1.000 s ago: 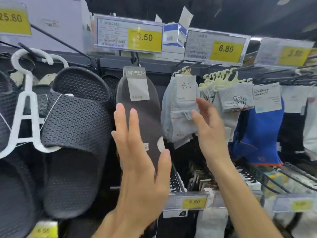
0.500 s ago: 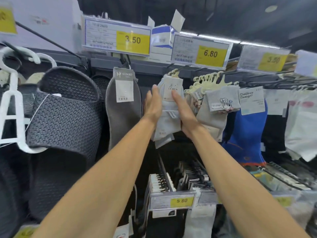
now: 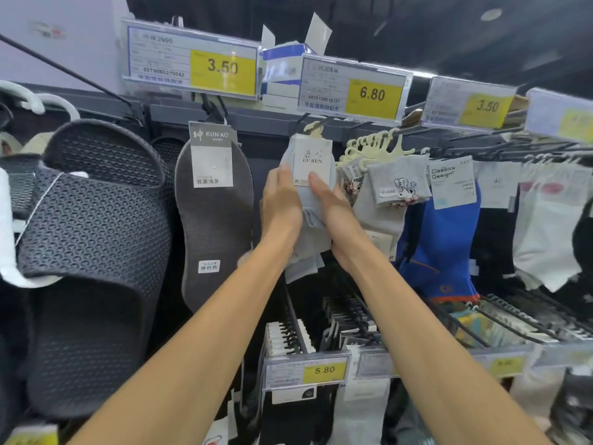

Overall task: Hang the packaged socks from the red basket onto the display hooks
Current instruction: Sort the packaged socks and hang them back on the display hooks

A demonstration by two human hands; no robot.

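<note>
A pack of pale grey-blue socks (image 3: 313,155) with a white "LU REN" card hangs by its cream plastic hanger (image 3: 316,129) on a display hook under the 6.80 price tag (image 3: 354,91). My left hand (image 3: 280,203) lies flat against the pack's left side. My right hand (image 3: 333,213) lies flat against its right side, fingertips touching the card's lower edge. Both hands have straight fingers and flank the pack. The red basket is out of view.
A dark insole (image 3: 215,220) with a KUN'AO card hangs just left of the pack, and black slippers (image 3: 96,220) hang further left. Grey cartoon socks (image 3: 398,184) and blue socks (image 3: 446,248) hang to the right. Lower hooks with a 5.80 tag (image 3: 308,370) stick out below my arms.
A second ago my hands were open in front of the shelf, apart from the socks. They reached forward and closed in on both sides of the hanging pack, where they remain.
</note>
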